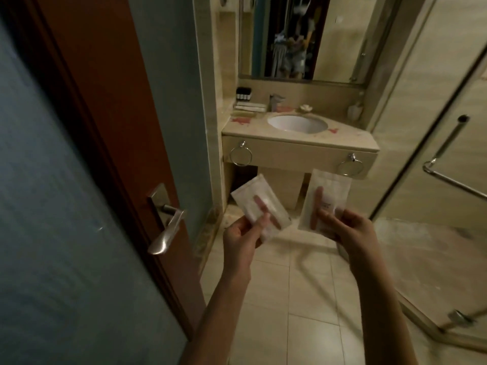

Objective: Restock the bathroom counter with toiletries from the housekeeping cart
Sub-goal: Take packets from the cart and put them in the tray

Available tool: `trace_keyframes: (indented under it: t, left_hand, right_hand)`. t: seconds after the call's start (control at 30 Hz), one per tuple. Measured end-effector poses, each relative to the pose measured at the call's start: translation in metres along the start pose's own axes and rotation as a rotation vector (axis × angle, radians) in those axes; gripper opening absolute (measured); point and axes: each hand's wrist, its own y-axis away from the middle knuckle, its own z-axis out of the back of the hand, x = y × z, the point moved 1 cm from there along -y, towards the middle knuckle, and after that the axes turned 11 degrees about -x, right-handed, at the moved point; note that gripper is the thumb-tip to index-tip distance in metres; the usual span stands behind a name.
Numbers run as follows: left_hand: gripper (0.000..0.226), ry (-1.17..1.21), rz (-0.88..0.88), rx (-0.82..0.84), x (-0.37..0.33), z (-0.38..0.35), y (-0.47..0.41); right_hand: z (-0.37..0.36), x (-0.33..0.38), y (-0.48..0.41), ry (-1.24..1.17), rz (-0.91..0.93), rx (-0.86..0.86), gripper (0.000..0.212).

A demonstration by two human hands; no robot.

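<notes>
Bare forearms [232, 299], left grip [241, 237], right grip [347, 230]

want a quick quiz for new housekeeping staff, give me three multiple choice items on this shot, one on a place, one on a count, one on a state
1. Where do the bottles stand?
A) at the back left of the counter
B) in the sink
C) on the floor

2. How many towel rings hang on the counter's front?
A) one
B) two
C) three

3. What are the left hand and right hand doing?
A) hanging empty
B) holding the left packet and right packet
C) gripping the door handle

Answers
1 A: the bottles sit by the wall, behind and left of the basin.
2 B: one ring hangs near each end of the front panel.
3 B: each hand pinches its own packet, held apart in front of the counter.
</notes>
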Motion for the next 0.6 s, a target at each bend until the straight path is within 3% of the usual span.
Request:
trace_keyframes:
  t: [0.1, 0.2, 0.3, 0.47, 0.6]
  left_hand:
    - [0.026, 0.034, 0.022, -0.190, 0.010, 0.012, -0.029]
    - [0.015, 0.069, -0.009, -0.385, 0.020, 0.025, -0.060]
    - [0.017, 0.097, -0.117, -0.549, 0.018, 0.022, -0.086]
    - [0.026, 0.125, -0.384, -0.775, 0.007, -0.014, -0.144]
    - [0.040, 0.095, -0.492, -0.812, 0.000, -0.066, -0.207]
  right_hand:
    - [-0.020, -0.023, -0.025, 0.071, -0.039, 0.045, 0.004]
    - [-0.046, -0.045, -0.050, 0.157, -0.137, 0.195, 0.012]
    - [-0.074, -0.062, -0.078, 0.226, -0.203, 0.366, 0.022]
    - [-0.118, -0.059, -0.140, 0.064, -0.220, 0.540, 0.025]
    - [-0.144, -0.050, -0.216, -0.015, -0.219, 0.569, 0.026]
